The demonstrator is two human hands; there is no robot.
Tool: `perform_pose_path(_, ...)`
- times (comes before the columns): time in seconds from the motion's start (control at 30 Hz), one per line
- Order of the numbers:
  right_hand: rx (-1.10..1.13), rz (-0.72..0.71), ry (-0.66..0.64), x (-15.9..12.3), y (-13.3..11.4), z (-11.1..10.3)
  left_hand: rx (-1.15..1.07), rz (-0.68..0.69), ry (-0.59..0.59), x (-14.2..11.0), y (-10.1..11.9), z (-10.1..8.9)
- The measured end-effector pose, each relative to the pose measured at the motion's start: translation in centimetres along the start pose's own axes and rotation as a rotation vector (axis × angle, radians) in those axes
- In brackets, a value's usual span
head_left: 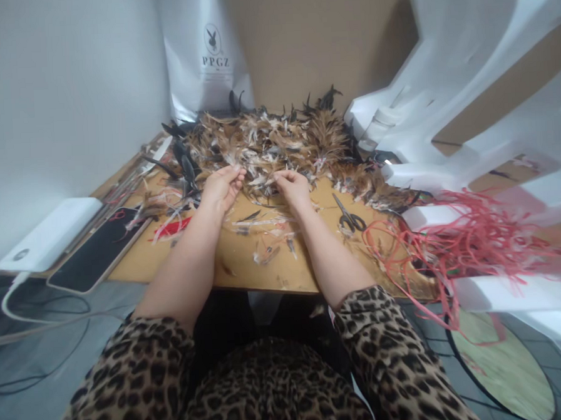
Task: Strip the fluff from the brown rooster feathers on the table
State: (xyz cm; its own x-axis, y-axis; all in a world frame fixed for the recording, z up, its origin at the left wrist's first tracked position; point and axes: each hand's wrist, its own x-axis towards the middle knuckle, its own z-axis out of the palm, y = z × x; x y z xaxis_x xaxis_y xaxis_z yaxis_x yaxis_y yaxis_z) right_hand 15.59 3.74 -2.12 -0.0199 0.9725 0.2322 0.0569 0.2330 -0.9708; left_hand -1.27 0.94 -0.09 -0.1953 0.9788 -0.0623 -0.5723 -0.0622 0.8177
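Near side of the feather pile (267,135), the tabletop (246,265) carries loose feather scraps (266,253). From my remote seat: dark phone (97,251) to the pile's near left, red ribbon tangle (489,236) to its near right. Scissors (350,220) lie closer in, right of the scraps, blades angled toward the pile, handles toward the wearer. Thin pale strip (262,222) sits between scraps and pile.

Both hands are at the pile's near edge, a small gap between them. Left hand (223,186): fingers curled, thumb drawn in to the fingertips; can't tell what, if anything, it grips. Right hand (292,185): thumb and index drawn together beside pale fluff; can't confirm a hold on it.

Pile itself spreads across the back of the table, brown with dark tips. White bag (208,82) stands behind it, left.

My read on fine work here: light pinch at the quill end, not the vane; separate one feather at a time; tug gently, since neighbours look interlocked. Loose fluff could hide the tips, so fingertips want an unobstructed view.
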Motion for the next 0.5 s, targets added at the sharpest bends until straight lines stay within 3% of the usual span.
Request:
perform_pose_path(0.27, -0.800, -0.249, -0.136, 0.0, -1.1, 1.2, 0.038, 0.042, 0.050, 0.2, -0.4, -0.1)
perform_pose_path(0.5, -1.108, -0.296, -0.199, 0.9, -1.0, 2.7, 0.103, 0.062, 0.063, 0.1, -0.5, -0.1)
